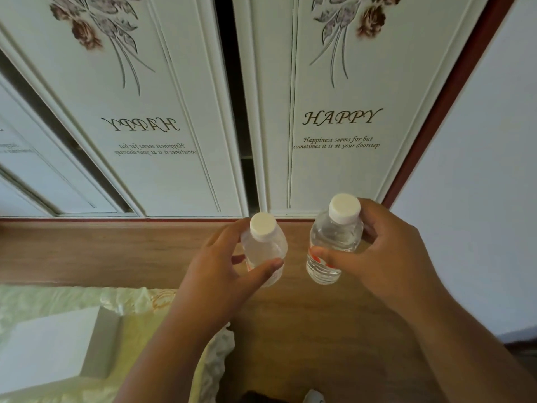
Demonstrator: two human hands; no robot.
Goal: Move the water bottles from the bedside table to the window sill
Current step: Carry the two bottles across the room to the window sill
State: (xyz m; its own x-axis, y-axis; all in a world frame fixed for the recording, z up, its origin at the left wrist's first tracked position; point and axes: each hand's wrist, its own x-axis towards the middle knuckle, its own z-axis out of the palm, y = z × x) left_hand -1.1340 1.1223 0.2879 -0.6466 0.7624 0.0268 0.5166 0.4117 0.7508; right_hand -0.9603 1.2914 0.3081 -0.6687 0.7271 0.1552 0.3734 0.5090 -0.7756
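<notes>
Both hands out front, one bottle each, carried above the wood-grain floor (290, 330).

Left hand (220, 274): thumb and fingers wrapped round the shoulder of a small clear plastic water bottle with a white screw cap (264, 251). Cap stands free above the fingers. Bottle tilts slightly toward the other hand.

Right hand (386, 254): grips a second clear plastic water bottle with a white cap and a red-printed label (334, 242), thumb across the label band, fingers behind. Ribbed lower body hangs below the thumb.

The two bottles sit near each other, not touching. Beyond the hands, white sliding wardrobe doors with a flower print and the word HAPPY (337, 117). Below the left forearm, a pale yellow-green bed cover (58, 301) with a white box (52, 344) lying on it. No bedside table or window sill in view.

Handling, as judged: small and light enough for one hand apiece. Thin walls will likely dent under a hard squeeze; smooth plastic may slip. Fill level hard to read here, possibly full. The ribbed section or the shoulder under the cap looks the surest hold.
</notes>
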